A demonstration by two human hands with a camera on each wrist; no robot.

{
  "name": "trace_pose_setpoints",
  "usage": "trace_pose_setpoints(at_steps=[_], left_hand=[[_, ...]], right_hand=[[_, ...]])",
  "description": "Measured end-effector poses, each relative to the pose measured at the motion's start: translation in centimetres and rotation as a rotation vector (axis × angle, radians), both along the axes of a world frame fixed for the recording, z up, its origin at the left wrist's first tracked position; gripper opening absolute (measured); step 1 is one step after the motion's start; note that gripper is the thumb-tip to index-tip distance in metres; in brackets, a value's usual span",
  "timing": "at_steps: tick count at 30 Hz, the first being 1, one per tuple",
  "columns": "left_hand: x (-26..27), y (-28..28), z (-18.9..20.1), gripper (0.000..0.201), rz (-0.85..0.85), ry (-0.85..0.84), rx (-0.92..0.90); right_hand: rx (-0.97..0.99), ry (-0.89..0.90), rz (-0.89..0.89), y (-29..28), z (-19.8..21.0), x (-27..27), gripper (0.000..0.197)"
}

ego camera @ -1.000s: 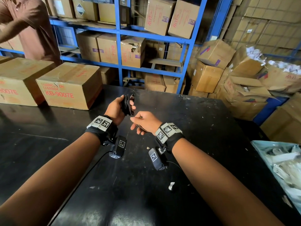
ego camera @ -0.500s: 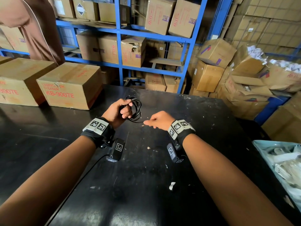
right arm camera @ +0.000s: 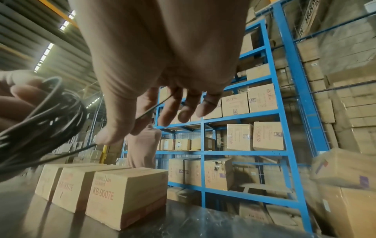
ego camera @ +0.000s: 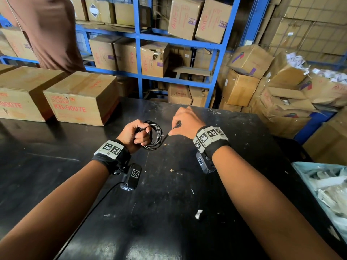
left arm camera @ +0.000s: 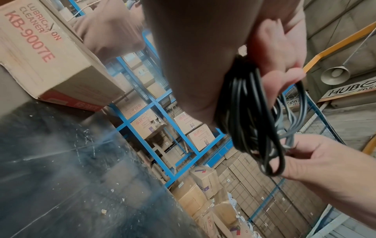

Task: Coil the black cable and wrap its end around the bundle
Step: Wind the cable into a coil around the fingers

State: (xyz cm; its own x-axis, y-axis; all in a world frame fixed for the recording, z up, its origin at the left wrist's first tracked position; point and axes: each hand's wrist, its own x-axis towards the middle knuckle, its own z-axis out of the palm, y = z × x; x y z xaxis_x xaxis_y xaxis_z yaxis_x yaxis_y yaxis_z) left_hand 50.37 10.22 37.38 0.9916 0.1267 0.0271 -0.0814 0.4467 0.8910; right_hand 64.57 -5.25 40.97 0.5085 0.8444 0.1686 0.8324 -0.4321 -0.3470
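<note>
The black cable [ego camera: 156, 135] is wound into a small round coil of several loops, held just above the black table [ego camera: 169, 203]. My left hand [ego camera: 138, 135] grips one side of the coil, fingers curled round the strands [left arm camera: 250, 122]. A short free end [ego camera: 173, 129] runs from the coil to my right hand [ego camera: 185, 122], which pinches it between thumb and fingers just right of the coil. In the right wrist view the thin end [right arm camera: 154, 107] passes under the fingers, with the coil [right arm camera: 40, 122] at the left.
Two cardboard boxes [ego camera: 80, 98] stand at the table's back left, with a person in a brown shirt [ego camera: 47, 30] behind them. Blue shelving [ego camera: 139, 72] full of cartons lies beyond. A light blue bin [ego camera: 323, 188] sits at the right edge. Small white scraps [ego camera: 198, 213] dot the table.
My right hand has moved right and away from the coil, drawing the free end out. The coil has turned from edge-on to a flatter, open ring in my left hand.
</note>
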Motion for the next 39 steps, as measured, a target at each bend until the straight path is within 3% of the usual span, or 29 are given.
trace_pose_setpoints(at_steps=[6,11,17,19,23,27,33,39], left_hand=[[-0.2,0.1,-0.7,0.026,0.034,0.018,0.028],[-0.3,0.1,-1.4,0.029,0.007,0.043,0.033],[-0.4,-0.3,-1.2,0.028,0.019,0.023,0.018],[-0.4,-0.6,-1.0,0.028,0.016,0.023,0.011],[-0.6,-1.1,-0.7,0.028,-0.01,0.018,-0.019],[-0.4,-1.5,-0.8,0.028,-0.05,0.015,-0.049],[-0.4,-1.8,-0.5,0.026,-0.031,0.012,-0.06],[-0.5,-1.6,-0.3,0.024,-0.005,0.003,-0.054]], right_hand=[[0.285,0.371,0.028,0.2,1.1,-1.1,0.016],[0.356,0.581,-0.017,0.2,1.3,-1.4,0.024],[0.529,0.934,-0.047,0.2,0.4,-1.9,0.021],[0.539,0.932,-0.058,0.0,0.2,-2.1,0.016],[0.455,0.752,-0.06,0.0,0.1,-2.7,0.008],[0.43,0.682,-0.023,0.6,-0.4,-3.2,0.018],[0.535,0.794,-0.112,1.3,-1.4,-3.1,0.014],[0.571,0.754,-0.056,0.7,-2.1,-3.6,0.011]])
